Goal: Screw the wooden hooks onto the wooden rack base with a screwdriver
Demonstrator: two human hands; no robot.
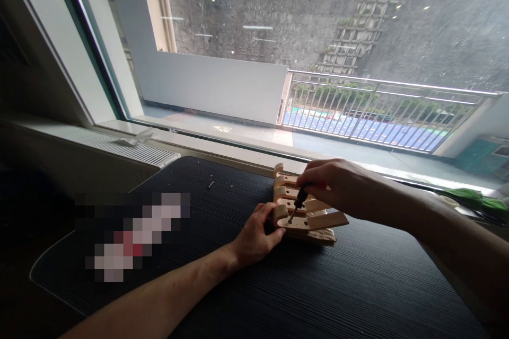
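A screwdriver (301,197) with a black handle is gripped in my right hand (336,185), its shaft slanting down to a screw hole in the nearest wooden hook (300,224). Several such pale hooks with curled left ends stand in a row, each with drilled holes. Beneath them lies a rough-edged wooden board (328,237). My left hand (256,233) is closed around the curled end of the nearest hook, thumb in front and fingers behind. Whether a screw sits under the screwdriver tip is too small to tell.
The dark table (222,291) has small wood scraps (210,185) on it. A blurred-out patch (139,238) covers something at left. Behind are a window sill (238,154) and a vent cover (131,145) with crumpled plastic (139,137). Green material (477,200) lies at right.
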